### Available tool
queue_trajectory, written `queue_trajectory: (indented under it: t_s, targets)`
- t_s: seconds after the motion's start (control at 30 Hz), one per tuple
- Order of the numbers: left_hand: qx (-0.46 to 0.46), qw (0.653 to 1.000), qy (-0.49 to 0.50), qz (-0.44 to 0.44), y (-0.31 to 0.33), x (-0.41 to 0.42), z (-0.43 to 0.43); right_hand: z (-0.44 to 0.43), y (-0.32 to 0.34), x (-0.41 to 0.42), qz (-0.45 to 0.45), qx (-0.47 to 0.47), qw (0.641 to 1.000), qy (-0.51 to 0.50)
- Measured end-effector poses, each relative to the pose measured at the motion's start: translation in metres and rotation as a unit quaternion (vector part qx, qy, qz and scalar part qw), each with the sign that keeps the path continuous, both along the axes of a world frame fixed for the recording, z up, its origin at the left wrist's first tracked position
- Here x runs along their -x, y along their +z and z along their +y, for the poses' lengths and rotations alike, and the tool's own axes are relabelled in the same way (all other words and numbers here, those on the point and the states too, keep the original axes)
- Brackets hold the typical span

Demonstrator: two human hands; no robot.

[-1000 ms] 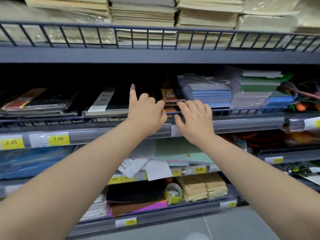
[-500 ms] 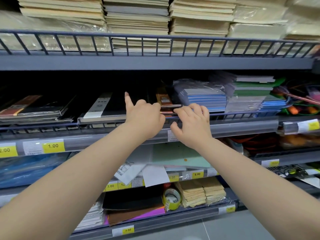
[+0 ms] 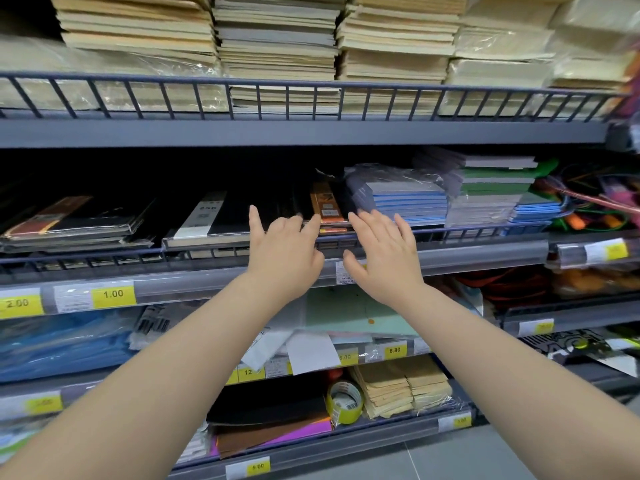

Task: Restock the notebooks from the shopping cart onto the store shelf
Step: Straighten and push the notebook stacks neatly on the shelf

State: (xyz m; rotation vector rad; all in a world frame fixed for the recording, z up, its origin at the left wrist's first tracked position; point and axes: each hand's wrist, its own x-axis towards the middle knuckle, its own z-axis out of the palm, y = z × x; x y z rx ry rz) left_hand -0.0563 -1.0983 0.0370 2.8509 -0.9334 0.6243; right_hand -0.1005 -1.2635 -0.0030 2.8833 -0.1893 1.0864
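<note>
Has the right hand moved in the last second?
Yes. The right hand barely shifted, but its fingers, curled on the wire rail before, now spread upward over it beside the orange-banded notebook.

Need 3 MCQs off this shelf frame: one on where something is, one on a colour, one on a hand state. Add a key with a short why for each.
1. The clear-wrapped stack of blue-edged notebooks lies:
A) on the top shelf
B) on the middle shelf, just right of the right hand
C) on the floor

2. The price label reading 1.00 is:
A) yellow
B) red
C) green

3. The right hand is:
A) clenched in a fist
B) gripping a tape roll
C) open, fingers spread, holding nothing

Key:
1 B: the stack sits behind the middle shelf's wire rail, beside the right hand's fingertips.
2 A: dark digits on a yellow tag.
3 C: its fingers are straight and apart, with nothing between them.
</note>
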Motion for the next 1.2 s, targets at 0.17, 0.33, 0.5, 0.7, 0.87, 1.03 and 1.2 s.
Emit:
queue_trajectory:
  t_s: [0.17,0.33,0.5,0.7,0.87,1.03,1.2]
  targets:
    - [0.004,1.000,-0.006,-0.019,-0.005,0.008,-0.006,-0.005,-0.008,0.004,-0.015,-0.003,1.000,-0.014]
    - [0.007,1.000,-0.005,-0.030,-0.009,0.007,-0.004,-0.002,-0.005,0.004,-0.018,0.011,1.000,-0.020]
    - [0.036,0.997,-0.005,-0.062,-0.018,0.004,0.021,0.026,-0.005,0.001,-0.037,0.042,0.998,0.043]
    - [0.080,0.991,0.033,-0.098,-0.053,-0.014,0.106,0.083,-0.011,-0.011,-0.011,0.090,0.988,0.125]
    - [0.050,0.994,0.055,-0.080,-0.063,-0.020,0.140,0.116,-0.011,-0.025,0.018,0.107,0.987,0.122]
    - [0.079,0.994,0.034,-0.072,-0.055,-0.031,0.135,0.121,-0.003,-0.036,0.054,0.072,0.991,0.104]
    - [0.099,0.989,0.033,-0.101,-0.058,-0.034,0.132,0.127,0.000,-0.038,0.051,0.052,0.992,0.105]
